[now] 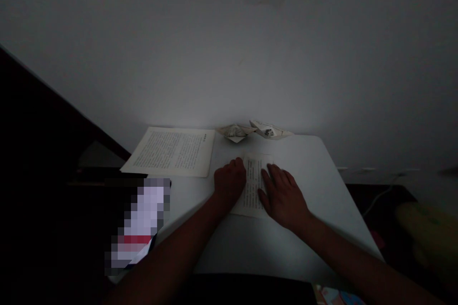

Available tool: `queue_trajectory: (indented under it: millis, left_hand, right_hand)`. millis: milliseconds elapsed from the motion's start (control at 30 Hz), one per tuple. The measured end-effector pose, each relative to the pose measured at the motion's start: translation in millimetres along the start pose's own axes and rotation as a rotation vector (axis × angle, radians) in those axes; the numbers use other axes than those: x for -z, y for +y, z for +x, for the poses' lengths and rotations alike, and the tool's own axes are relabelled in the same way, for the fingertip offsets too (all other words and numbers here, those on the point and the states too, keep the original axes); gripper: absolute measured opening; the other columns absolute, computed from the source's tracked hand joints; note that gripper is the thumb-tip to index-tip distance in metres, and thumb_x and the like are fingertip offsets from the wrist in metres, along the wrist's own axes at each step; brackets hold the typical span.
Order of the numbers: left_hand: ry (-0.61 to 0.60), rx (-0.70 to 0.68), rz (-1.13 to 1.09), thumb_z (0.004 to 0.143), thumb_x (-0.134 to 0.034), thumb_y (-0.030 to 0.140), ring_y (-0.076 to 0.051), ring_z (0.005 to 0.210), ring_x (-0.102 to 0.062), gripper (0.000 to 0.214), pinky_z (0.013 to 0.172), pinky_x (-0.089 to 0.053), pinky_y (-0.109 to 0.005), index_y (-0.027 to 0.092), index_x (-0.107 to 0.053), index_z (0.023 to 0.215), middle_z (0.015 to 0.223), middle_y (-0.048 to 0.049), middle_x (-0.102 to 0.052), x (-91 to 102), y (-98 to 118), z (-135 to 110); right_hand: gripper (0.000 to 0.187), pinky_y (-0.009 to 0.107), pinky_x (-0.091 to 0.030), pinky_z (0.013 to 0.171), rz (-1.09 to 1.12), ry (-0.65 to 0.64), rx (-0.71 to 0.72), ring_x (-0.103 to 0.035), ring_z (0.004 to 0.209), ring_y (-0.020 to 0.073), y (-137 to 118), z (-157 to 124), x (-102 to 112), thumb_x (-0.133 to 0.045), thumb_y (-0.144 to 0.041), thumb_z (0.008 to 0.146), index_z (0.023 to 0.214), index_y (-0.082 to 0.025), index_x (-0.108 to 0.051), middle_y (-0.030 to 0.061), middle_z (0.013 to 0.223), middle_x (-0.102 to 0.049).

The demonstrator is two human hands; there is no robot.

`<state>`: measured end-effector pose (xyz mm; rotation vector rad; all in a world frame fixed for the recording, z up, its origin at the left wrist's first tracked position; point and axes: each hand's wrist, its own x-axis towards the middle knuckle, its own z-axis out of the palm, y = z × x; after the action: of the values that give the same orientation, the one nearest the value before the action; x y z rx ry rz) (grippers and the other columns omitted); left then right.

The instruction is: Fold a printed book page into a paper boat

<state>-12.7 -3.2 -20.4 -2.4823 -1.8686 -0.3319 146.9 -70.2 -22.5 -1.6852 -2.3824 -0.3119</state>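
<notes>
A narrow printed paper (253,186), apparently folded, lies flat on the white table in front of me. At its left edge rests my left hand (231,178), fingers curled in and closed on the paper's side; the fingertips are hidden. My right hand (284,195) lies palm down over the paper's right side, with its fingers stretched out and slightly apart. Just beyond the paper sit two folded paper boats, one (236,132) on the left and the other (271,130) on the right, their near ends meeting.
A flat printed sheet (171,152) lies at the table's back left. A phone with a lit, blurred-out screen (139,224) lies at the left edge. The white table (315,167) stands against a pale wall (179,57). A thin cable (379,198) runs at the right.
</notes>
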Motion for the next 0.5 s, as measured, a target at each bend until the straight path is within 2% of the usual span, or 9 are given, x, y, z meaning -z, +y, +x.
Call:
queue_trajectory:
  millis: [267,500]
  left_hand:
    - [-0.009,0.010,0.003,0.093,-0.031,0.023,-0.023,0.075,-0.065,0.023,0.059,-0.046,-0.029,0.015,-0.052,0.093,0.084,-0.0083,-0.063,0.9,0.1,-0.3]
    - [-0.004,0.016,0.013,0.093,-0.028,0.023,-0.025,0.074,-0.065,0.024,0.057,-0.046,-0.032,0.015,-0.052,0.092,0.083,-0.0083,-0.063,-0.4,0.0,-0.6]
  right_hand:
    - [0.066,0.053,-0.020,0.105,-0.008,-0.130,-0.069,-0.025,0.135,0.0367,2.9,6.5,5.8,-0.037,-0.051,0.087,0.140,-0.012,-0.036,0.0209,0.148,-0.028]
    - [0.087,0.053,-0.015,0.106,0.034,-0.190,-0.101,-0.017,0.137,0.0389,6.6,9.6,4.8,-0.036,-0.073,0.077,0.144,-0.018,-0.029,0.0187,0.152,-0.019]
